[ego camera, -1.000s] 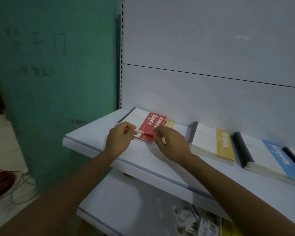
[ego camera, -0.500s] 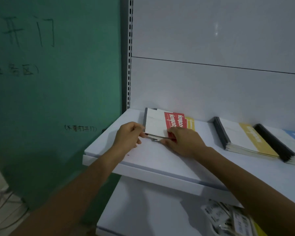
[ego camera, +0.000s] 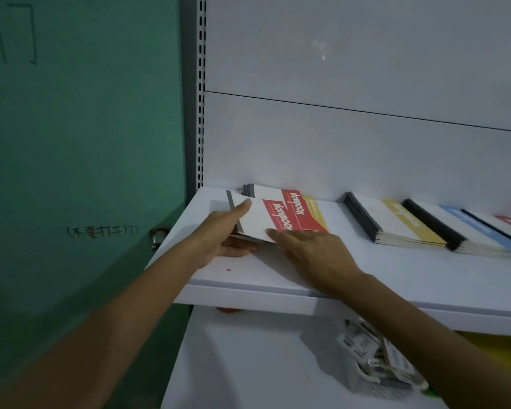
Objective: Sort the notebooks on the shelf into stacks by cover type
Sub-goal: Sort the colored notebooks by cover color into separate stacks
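Both arms reach forward over the shelf (ego camera: 396, 276). The left hand (ego camera: 222, 234) pinches the spine end of the top red notebook (ego camera: 266, 219), thumb on the cover and fingers curled beneath. The right hand (ego camera: 313, 252) lies flat with straight fingers, their tips touching the notebook's near edge. The notebook sits between the hands, atop a mixed pile (ego camera: 304, 209). A yellow stack (ego camera: 396, 222) and a blue stack (ego camera: 466, 234) lie beyond the right hand's outer side.

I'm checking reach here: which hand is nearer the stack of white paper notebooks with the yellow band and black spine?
Right. The right hand lies just left of the yellow-banded notebook stack; the left hand is farther left, gripping a red-banded white notebook.
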Tool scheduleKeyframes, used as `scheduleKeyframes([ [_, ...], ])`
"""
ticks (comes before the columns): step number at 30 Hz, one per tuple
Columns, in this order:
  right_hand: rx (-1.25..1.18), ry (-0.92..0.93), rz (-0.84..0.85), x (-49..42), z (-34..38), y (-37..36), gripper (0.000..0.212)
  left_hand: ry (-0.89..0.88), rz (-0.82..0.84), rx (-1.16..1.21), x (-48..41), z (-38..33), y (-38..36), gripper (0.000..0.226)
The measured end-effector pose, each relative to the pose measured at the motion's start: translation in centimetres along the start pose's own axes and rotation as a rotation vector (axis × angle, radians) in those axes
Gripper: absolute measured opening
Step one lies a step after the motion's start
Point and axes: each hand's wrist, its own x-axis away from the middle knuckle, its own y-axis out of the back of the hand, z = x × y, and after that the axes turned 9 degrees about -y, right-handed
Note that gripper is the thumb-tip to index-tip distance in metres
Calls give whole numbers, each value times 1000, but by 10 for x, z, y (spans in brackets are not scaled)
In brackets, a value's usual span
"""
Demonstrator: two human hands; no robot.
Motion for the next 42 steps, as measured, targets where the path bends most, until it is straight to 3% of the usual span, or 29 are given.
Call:
scheduleKeyframes([
  [4, -30, 25, 12, -5, 3, 4, 33, -33, -18, -13, -1, -1, -2, 30],
  [9, -117, -37, -74, -16, 10, 11, 37, -261, -230, -76, -4, 1, 2, 30],
  [15, -372, -437, -198, -35, 0, -1, 25, -307, -438, -5, -3, 21, 13, 21],
  [20, -425, -692, 57, -54, -9, -23, 30, -372, -400, 20, -1, 25, 13, 20],
  [28, -461, -624, 256, -63, -14, -53, 79, -361, -445, 46, -3, 27, 15, 19],
  [33, -345, -363, 377, -58, -15, -51, 55, -374, -454, 62, -4, 29, 16, 23],
  [37, -331, -347, 425, -50, -12, -25, 68, -382, -482, 79, -4, 29, 17, 26],
  [42, -8, -224, 368, -28, -8, -6, 48, -388, -463, 80, -4, 29, 16, 18],
])
